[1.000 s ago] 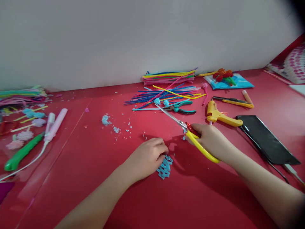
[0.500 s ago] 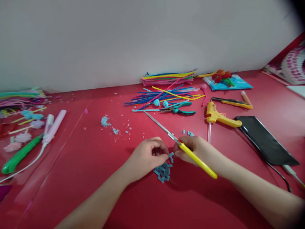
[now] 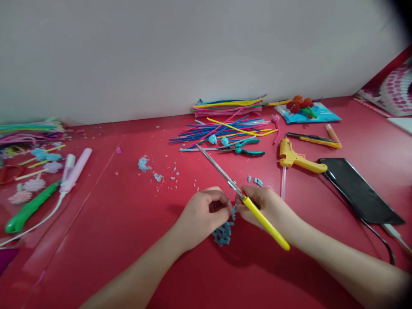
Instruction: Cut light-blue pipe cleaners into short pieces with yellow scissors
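My left hand [image 3: 201, 214] is curled, its fingertips pinched over a small heap of cut light-blue pipe-cleaner pieces [image 3: 222, 234] on the red table [image 3: 128, 240]; what it pinches is too small to name. My right hand [image 3: 267, 206] grips yellow-handled scissors [image 3: 240, 193], blades closed and pointing up-left, handle sticking down-right. Its fingertips meet my left hand's fingertips just above the blue heap. A few loose blue bits [image 3: 255, 180] lie just behind my right hand.
Coloured pipe cleaners [image 3: 225, 124] are stacked by the wall, with teal pliers [image 3: 244, 148] in front. A yellow glue gun [image 3: 294, 156], utility knife [image 3: 313, 138] and black phone [image 3: 357, 189] lie right. Blue fluff [image 3: 143, 164], a pink tool [image 3: 75, 169] and green handle [image 3: 28, 208] lie left.
My right hand has brought the scissors left and nearer, from beside the glue gun to my left hand. The left hand lifted slightly off the blue heap, fingers curling to a pinch.
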The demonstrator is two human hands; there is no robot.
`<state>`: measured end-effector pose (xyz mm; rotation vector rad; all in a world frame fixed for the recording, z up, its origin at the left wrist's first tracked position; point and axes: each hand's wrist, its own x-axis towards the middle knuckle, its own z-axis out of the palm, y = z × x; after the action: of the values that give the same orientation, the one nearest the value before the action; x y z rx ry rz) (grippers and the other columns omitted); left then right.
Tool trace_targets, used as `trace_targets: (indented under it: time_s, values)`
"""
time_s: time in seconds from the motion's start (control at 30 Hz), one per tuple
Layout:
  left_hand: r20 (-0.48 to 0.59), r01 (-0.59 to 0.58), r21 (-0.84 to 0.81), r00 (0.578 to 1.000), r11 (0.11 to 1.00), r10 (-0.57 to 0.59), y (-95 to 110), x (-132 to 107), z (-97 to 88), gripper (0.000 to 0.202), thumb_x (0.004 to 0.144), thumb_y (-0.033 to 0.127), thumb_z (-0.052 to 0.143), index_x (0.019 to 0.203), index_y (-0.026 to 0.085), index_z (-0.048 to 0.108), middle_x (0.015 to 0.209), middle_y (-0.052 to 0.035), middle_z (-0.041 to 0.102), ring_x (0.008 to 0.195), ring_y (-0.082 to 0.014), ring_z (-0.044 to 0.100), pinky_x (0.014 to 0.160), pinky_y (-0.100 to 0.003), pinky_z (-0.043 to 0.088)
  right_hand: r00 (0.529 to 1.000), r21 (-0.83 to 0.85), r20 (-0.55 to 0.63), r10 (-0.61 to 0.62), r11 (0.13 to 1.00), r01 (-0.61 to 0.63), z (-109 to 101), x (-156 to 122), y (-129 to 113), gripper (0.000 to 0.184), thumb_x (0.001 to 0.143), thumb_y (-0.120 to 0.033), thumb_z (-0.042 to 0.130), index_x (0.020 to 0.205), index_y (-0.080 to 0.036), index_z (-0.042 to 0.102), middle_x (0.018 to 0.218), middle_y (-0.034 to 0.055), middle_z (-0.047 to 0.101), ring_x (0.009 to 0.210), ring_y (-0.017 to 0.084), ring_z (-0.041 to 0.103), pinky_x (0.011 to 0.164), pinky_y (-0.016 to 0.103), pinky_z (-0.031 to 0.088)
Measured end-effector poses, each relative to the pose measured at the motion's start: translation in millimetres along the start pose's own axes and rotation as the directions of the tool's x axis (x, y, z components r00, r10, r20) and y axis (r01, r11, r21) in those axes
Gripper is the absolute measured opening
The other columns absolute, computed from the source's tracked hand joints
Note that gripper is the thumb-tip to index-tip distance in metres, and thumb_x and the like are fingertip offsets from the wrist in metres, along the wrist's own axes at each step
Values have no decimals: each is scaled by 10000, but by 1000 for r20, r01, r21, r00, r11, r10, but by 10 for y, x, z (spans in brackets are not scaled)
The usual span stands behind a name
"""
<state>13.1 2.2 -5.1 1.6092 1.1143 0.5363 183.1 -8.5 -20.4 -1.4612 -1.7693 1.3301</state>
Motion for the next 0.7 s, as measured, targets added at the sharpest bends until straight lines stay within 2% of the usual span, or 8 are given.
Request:
trace_targets:
  time_s: [0.17,0.43,0.5,0.57,0.7]
  values:
    - [-16,6,13,1000,1000,-5,-16,-7,15,64,690,153,522,706,162,583,700,9,507,636,-109,490,578,-214,385,1000,40,29,-12,999,11,17,-3,47,101,675,-230,496,657,-185,407,571,-69,346,540,74,320,471,185,277]
    - [-65,18,-4,998,1000,-18,-6,-3,66,59,667,128,542,670,160,591,643,17,501,594,-100,459,549,-207,374,999,-48,10,-31,998,31,10,-21,-21,128,694,-225,477,628,-190,373,555,-70,309,519,69,302,451,177,257]
    - [-93,19,-88,995,996,-27,-17,13,39,37,681,156,553,678,158,590,665,12,518,615,-104,474,570,-211,380,999,-131,-22,-34,991,31,-24,-23,-37,176,704,-288,498,623,-192,375,540,-69,319,505,71,298,436,179,240]
    - [-167,27,-224,984,974,-66,-43,36,-7,48,691,200,573,697,159,595,674,11,531,633,-103,488,593,-212,386,996,-262,-72,-52,964,32,-73,-25,-39,212,710,-367,509,645,-195,402,538,-63,367,491,75,312,434,187,236]
    - [-360,-6,-527,907,850,-217,-118,84,-101,116,647,230,637,735,160,609,622,24,544,544,-74,468,542,-198,374,987,-527,-144,-69,850,-17,-145,-24,-7,284,717,-486,481,685,-208,433,527,-41,455,456,95,385,441,211,235]
